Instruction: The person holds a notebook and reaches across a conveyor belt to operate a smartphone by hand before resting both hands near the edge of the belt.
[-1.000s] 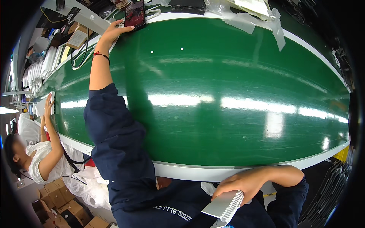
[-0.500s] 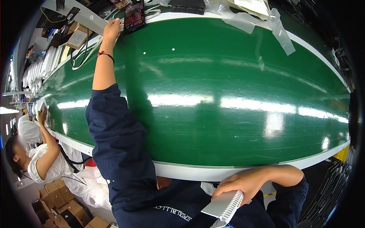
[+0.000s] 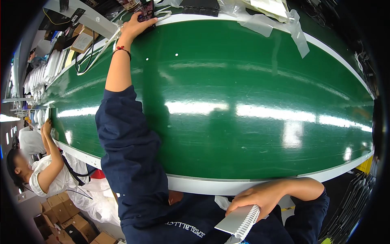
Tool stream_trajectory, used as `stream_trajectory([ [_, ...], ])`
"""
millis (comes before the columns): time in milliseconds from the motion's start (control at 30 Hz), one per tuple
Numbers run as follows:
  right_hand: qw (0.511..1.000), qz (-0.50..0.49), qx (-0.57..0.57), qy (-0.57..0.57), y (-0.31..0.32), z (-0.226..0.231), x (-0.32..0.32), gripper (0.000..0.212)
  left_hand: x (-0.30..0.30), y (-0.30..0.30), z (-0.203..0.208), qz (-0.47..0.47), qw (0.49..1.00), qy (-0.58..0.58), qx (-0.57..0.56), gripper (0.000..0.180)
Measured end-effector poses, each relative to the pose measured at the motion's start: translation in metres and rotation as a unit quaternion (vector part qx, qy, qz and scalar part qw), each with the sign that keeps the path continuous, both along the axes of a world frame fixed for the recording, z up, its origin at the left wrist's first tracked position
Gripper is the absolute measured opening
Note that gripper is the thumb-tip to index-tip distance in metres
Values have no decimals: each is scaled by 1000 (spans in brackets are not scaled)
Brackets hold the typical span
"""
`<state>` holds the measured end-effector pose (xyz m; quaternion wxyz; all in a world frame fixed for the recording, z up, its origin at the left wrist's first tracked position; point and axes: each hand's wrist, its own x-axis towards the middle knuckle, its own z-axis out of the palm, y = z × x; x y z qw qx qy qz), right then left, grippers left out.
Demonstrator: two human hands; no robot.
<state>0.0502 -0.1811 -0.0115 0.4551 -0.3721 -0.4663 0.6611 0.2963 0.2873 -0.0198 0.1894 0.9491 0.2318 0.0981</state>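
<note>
Left hand (image 3: pixel 139 26) is over the near end of a black, flat, rectangular phone with a lit screen (image 3: pixel 147 11), far left, by the far rim of the glossy green worktop (image 3: pixel 243 150). Can't tell if it's gripping or only touching. Risks: arm looks near full stretch, so poor control; a stray thumb could trigger the screen, a sideways knock could shift the phone. White loop of cord (image 3: pixel 164 14) just right of it could snag. Right hand (image 3: pixel 264 197) grips a pale-covered, white spiral-bound notepad (image 3: pixel 237 218) one-handed, nearer the body than the white near rim (image 3: pixel 203 184); if that grip slackens while attention's far left, likely a drop.
</note>
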Motion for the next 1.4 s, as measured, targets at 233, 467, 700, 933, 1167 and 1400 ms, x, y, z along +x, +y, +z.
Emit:
stream_trajectory([
  [233, 1000, 14, -4, 2, 3, -2, 2, 69, 15, 5, 2, 15, 999, 47, 24, 89],
  [467, 1000, -5, 15, 3, 3, -1, 1, 59, 25, 15, 3, -55, 995, 81, 9, 91],
  [700, 1000, 9, 8, 3, 2, -1, 0, 67, 40, 41, -16, -70, 996, 31, -42, 102],
  [933, 1000, 10, 4, 13, 4, 0, 2, 67, 38, 28, -2, -79, 996, 47, 14, 107],
  [1167, 1000, 5, 15, 15, 5, 1, 3, 65, 22, 14, 7, -114, 993, -10, 30, 107],
  [1400, 1000, 9, 0, 8, 4, 5, 5, 62, 22, 9, -13, -134, 986, -91, -38, 102],
])
